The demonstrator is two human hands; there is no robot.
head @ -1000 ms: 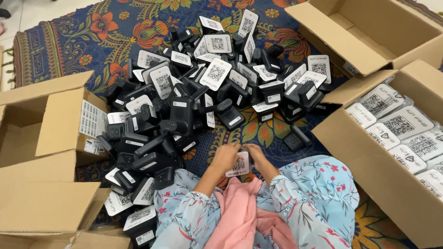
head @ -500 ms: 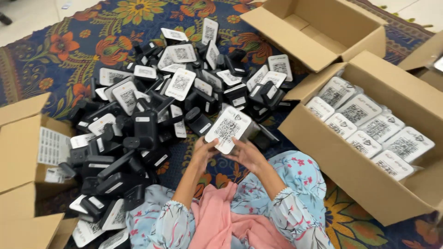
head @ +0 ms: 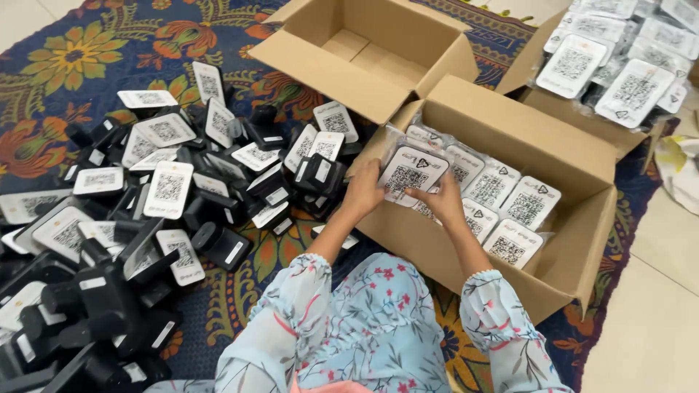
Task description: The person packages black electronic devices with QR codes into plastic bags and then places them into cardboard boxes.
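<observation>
both hands hold one bagged white card [head: 412, 172], a rounded rectangle in clear plastic with a black square code pattern on its face and a small dark triangle mark near its upper right corner. the left hand [head: 362, 192] grips its left edge with fingers curled around it, and the right hand [head: 439, 199] pinches its lower right edge from below. the card sits over the near left corner of the open cardboard box [head: 524, 135].

just right of the right hand, inside that box, lie more bagged cards [head: 510, 200] of the same kind, white faces up, packed in overlapping rows. beyond the hands stands an empty cardboard box [head: 368, 44], flaps spread. further right and up from the hands, a third box holds another stack of white cards [head: 619, 62].

left of the left hand, a loose heap of black stands and white code cards [head: 160, 196] spreads over the patterned floral rug [head: 80, 58]. both forearms wear pale blue floral sleeves [head: 378, 313].
</observation>
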